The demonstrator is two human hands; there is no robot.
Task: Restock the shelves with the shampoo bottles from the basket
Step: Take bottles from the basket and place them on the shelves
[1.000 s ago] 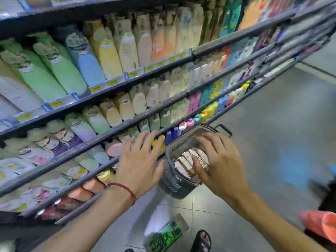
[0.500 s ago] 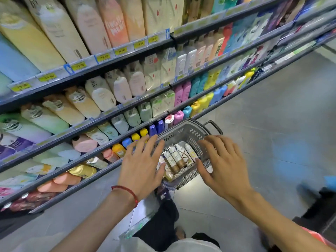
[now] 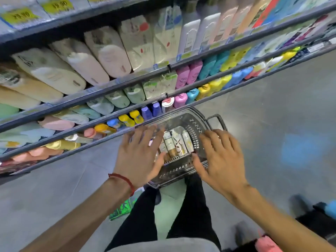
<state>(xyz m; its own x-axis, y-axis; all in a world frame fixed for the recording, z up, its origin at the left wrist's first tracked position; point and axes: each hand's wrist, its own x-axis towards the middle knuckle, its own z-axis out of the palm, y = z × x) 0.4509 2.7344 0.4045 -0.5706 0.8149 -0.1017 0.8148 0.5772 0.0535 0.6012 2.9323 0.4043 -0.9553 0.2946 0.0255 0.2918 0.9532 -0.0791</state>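
Grey plastic basket [image 3: 196, 130]: perforated walls, a rounded rim and a dark loop handle on the far side. It sits low between the two hands, under their fingers.
Shampoo bottles [image 3: 174, 142]: slim, rounded, with glossy white and bronze-brown bodies. They are packed side by side in the basket's bottom, in the gap between the two thumbs. Whether they stand or lie cannot be told.
Left hand [image 3: 140, 157]: fingers spread wide and straight, holding nothing. It is above the basket's left rim, and the fingertips are blurred, so contact with the rim cannot be told.
Right hand [image 3: 221, 157]: likewise splayed flat and holding nothing. It is over the right rim, with the thumb pointing in toward the bottles.
Red cord bracelet [image 3: 123, 180]: thin, wrapped round the left wrist.
Shelves [image 3: 109, 84]: dark metal rails running beyond and to the left of the left hand's fingertips. The upper rows hold soft cream and pastel refill pouches. The lowest row, just past the fingers, holds small hard bottles with yellow, blue and pink caps.
Floor [image 3: 272, 115]: smooth grey tiles to the right of the right hand.
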